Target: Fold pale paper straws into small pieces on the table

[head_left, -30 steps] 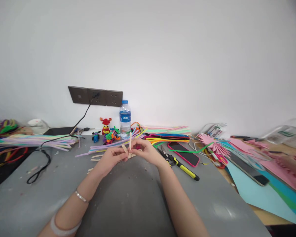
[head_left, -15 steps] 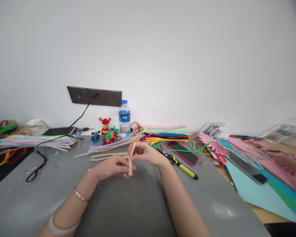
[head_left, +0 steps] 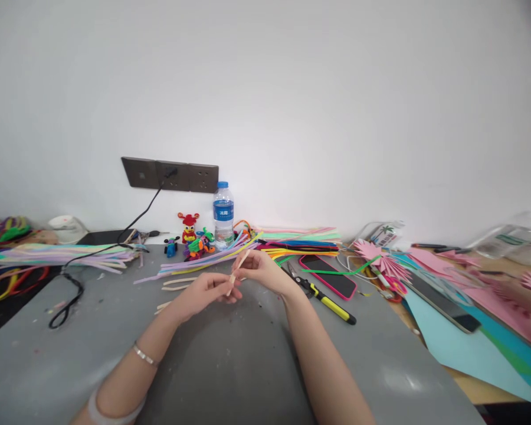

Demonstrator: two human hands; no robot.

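Observation:
Between my two hands, above the grey table (head_left: pixel 230 366), is a cream pipe cleaner (head_left: pixel 232 280) held at a slant. My left hand (head_left: pixel 215 292) pinches its lower part between thumb and fingers. My right hand (head_left: pixel 256 270) is closed on the upper part, close to the left fingertips. More cream pipe cleaners (head_left: pixel 174 284) lie on the table behind my left hand, partly hidden by it. To the right of my right hand rest pliers with yellow and black handles (head_left: pixel 331 306).
A water bottle (head_left: pixel 223 218) stands by the wall beside small pipe-cleaner figures (head_left: pixel 189 227). Bundles of coloured pipe cleaners (head_left: pixel 203 260) lie along the back. A pink-edged phone (head_left: pixel 330 276) sits right; a black cable (head_left: pixel 77 289) trails left. Another person's hand (head_left: pixel 528 301) is at far right.
The pipe cleaner has tilted, its lower end swinging left and up. My left hand has risen slightly and turned; my right hand stays nearly in place.

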